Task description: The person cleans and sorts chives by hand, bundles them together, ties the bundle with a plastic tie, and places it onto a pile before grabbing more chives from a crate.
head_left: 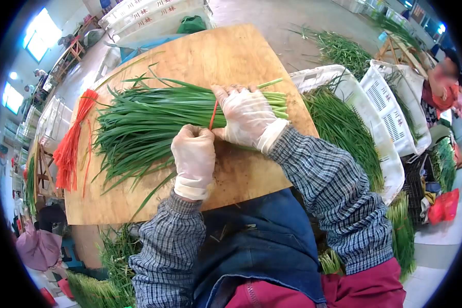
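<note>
Head view: on the wooden board (pixel 220 54), we see the green bundle (pixel 151 110) lying across the middle and red strands (pixel 75 143) along the left edge. Our right hand (pixel 247 117) is clamped over the bundle; our left hand (pixel 194 156) is closed, seemingly on the red tie (pixel 213 114). Should our right grip slacken, stalks could splay; pulling too hard might snap the tie.

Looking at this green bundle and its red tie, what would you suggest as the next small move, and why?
I would probably draw the red tie snug with the left hand: the tie crosses the green bundle and runs down to that hand's curled fingers, while the right hand spreads over the bundle, apparently steadying it.
</note>
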`<act>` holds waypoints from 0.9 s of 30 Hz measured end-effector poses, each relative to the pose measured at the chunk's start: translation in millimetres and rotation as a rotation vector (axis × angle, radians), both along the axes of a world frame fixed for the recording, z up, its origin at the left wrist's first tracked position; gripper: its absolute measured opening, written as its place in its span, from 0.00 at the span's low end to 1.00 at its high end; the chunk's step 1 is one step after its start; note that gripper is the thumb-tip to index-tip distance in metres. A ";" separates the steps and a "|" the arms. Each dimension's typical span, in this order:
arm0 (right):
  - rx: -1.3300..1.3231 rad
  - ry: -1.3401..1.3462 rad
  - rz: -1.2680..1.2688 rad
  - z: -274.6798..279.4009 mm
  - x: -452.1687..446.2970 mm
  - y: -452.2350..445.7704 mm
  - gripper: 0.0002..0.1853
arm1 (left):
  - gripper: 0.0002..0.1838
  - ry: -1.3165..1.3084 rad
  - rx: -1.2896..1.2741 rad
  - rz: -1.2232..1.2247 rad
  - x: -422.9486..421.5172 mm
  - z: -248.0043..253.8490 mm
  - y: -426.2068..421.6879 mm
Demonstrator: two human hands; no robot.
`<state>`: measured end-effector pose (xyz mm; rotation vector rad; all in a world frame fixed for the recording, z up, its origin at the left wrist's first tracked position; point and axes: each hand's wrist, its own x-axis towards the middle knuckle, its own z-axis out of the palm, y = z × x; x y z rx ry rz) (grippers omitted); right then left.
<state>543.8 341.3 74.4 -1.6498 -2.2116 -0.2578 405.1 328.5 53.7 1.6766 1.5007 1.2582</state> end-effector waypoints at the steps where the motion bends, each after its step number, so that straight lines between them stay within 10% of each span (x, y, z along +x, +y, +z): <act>1: -0.005 0.034 0.006 0.1 0.5 0.6 0.40 | 0.07 0.039 0.072 0.019 3.3 -0.4 -2.6; 12: -0.036 0.222 0.037 4.4 1.5 -0.9 0.32 | 0.05 -0.206 0.032 -0.049 4.3 -9.2 -12.6; 27: -0.056 0.196 -0.003 0.6 -3.7 -6.4 0.32 | 0.09 0.691 0.250 -0.361 -21.8 20.6 -0.7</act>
